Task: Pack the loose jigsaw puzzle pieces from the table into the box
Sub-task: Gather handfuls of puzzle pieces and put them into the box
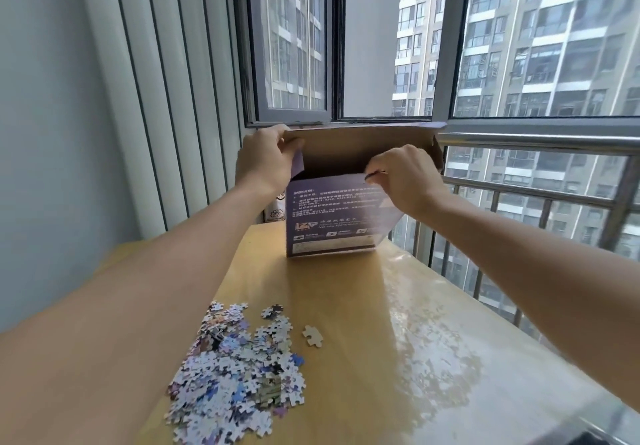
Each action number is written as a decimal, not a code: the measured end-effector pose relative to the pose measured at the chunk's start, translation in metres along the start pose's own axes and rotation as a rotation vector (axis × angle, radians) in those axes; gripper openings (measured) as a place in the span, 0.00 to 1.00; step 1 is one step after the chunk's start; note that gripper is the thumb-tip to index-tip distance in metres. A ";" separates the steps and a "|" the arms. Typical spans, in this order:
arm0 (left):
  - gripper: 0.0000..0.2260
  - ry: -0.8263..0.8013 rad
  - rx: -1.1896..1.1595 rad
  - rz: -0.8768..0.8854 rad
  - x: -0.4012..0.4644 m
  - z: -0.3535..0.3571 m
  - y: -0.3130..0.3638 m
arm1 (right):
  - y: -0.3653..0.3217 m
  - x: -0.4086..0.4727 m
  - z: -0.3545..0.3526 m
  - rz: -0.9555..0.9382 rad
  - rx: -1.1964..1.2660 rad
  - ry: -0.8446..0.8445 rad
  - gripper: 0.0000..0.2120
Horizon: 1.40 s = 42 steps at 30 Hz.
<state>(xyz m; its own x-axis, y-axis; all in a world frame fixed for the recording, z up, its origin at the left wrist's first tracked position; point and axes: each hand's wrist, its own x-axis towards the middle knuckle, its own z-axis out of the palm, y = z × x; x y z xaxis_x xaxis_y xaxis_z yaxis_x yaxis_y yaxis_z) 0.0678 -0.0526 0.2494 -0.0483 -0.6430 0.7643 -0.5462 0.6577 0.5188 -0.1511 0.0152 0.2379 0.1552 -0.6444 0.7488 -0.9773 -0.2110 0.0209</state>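
Observation:
A purple cardboard box (332,223) with white printed text stands upright at the far end of the wooden table (433,358). Its brown lid flap (363,147) is raised behind the opening. My left hand (265,159) grips the box's upper left flap. My right hand (403,176) pinches the top edge of the near wall. A heap of loose jigsaw pieces (235,372) lies on the table near me, under my left forearm. One pale piece (313,335) lies face down just right of the heap.
A window with a metal railing (540,141) runs behind and to the right of the table. Vertical blinds (166,81) hang on the left. A patterned object (275,211) is partly hidden behind the box's left side.

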 end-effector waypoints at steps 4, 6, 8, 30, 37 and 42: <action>0.06 -0.056 0.028 -0.023 -0.009 0.004 -0.005 | 0.003 -0.006 0.004 0.039 0.016 -0.049 0.03; 0.05 -0.095 0.022 -0.046 -0.015 0.007 -0.011 | 0.004 -0.014 0.008 0.043 0.013 -0.141 0.03; 0.04 -0.144 0.006 -0.081 -0.034 0.011 -0.025 | 0.000 -0.034 0.020 0.042 0.023 -0.262 0.03; 0.07 -0.643 -0.209 -0.284 -0.151 0.036 -0.095 | -0.121 -0.160 0.135 0.377 0.498 -0.595 0.09; 0.18 -0.542 0.115 -0.334 -0.174 -0.048 -0.141 | -0.157 -0.167 0.140 0.588 0.911 -0.561 0.10; 0.19 -0.271 0.088 -0.546 -0.221 -0.080 -0.179 | -0.181 -0.134 0.136 0.338 0.775 -0.445 0.16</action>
<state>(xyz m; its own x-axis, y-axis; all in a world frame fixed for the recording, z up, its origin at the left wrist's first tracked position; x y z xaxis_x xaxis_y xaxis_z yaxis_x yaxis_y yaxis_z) 0.2430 0.0032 0.0181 0.0534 -0.9624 0.2664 -0.6187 0.1775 0.7653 0.0243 0.0397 0.0442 0.0787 -0.9471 0.3111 -0.6373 -0.2878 -0.7149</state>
